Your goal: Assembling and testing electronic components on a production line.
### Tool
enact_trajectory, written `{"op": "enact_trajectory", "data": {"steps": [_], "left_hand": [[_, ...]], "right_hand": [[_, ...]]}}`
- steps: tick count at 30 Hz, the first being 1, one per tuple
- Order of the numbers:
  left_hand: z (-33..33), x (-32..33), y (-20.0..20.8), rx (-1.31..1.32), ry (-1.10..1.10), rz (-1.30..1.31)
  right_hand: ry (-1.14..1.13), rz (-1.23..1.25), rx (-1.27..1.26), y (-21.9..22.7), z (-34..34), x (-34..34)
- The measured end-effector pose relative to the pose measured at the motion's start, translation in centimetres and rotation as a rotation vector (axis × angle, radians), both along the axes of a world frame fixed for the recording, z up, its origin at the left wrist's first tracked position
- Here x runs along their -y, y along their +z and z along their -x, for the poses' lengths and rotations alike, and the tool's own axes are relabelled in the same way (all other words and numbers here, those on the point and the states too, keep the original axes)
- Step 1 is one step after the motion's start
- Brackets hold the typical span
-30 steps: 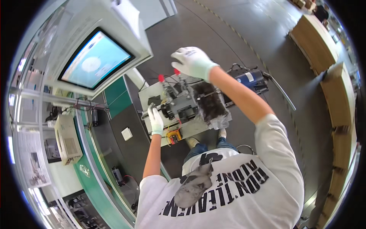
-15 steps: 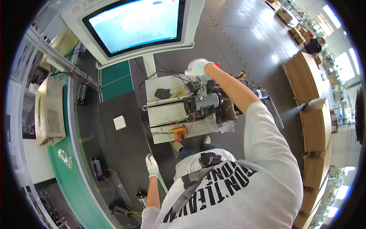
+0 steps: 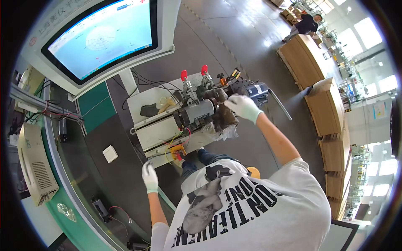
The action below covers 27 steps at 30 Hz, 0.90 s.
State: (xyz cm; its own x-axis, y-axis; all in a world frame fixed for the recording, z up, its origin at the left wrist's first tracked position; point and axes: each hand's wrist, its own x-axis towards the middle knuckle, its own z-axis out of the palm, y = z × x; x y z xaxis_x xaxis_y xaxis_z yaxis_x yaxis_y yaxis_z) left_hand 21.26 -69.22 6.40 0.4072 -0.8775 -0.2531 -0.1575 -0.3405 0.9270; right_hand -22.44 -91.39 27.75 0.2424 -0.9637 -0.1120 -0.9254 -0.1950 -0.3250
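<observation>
My right hand (image 3: 243, 107), in a white glove, is at the right end of a grey cylindrical motor (image 3: 200, 111). Its fingers reach out toward the coupling end, and I cannot tell whether they touch it. The motor lies on a rail-mounted fixture on a pale machine bed (image 3: 161, 133). Behind it, two toggle clamps stand with red handles, one left (image 3: 184, 75) and one right (image 3: 204, 70). My left hand (image 3: 150, 178), also gloved, is at the edge of the dark bench near the bed's front left corner. Its fingers are extended, with nothing visible in them.
A lit monitor (image 3: 102, 39) stands at the upper left. A white square block (image 3: 110, 154) and a small wired motor (image 3: 100, 209) lie on the dark bench. A yellow multimeter (image 3: 176, 149) sits at the bed's front. Cardboard stacks (image 3: 303, 58) line the right; a person (image 3: 307, 25) stands beyond.
My right hand has come down from the clamp handles to the motor's right end, leaving both red handles in sight. The whole view has shifted, and the monitor shows a round chart.
</observation>
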Motion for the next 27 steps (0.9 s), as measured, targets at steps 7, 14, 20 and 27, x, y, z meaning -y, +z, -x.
{"op": "enact_trajectory", "data": {"steps": [7,14,20,27], "left_hand": [[11.0,8.9,10.2,0.145,-0.563,0.323],[17.9,13.2,13.9,0.384,-0.730,0.386],[21.2,18.7,13.8,0.829,-0.820,0.413],[22.2,25.7,11.3,1.102,-1.097,-0.031]], "right_hand": [[0.305,0.303,0.045,-8.3,1.8,0.4],[0.423,0.257,-0.050,-11.6,0.7,0.1],[0.515,0.441,-0.074,-8.5,1.2,0.6],[0.125,0.178,0.584,-9.6,1.4,1.5]]}}
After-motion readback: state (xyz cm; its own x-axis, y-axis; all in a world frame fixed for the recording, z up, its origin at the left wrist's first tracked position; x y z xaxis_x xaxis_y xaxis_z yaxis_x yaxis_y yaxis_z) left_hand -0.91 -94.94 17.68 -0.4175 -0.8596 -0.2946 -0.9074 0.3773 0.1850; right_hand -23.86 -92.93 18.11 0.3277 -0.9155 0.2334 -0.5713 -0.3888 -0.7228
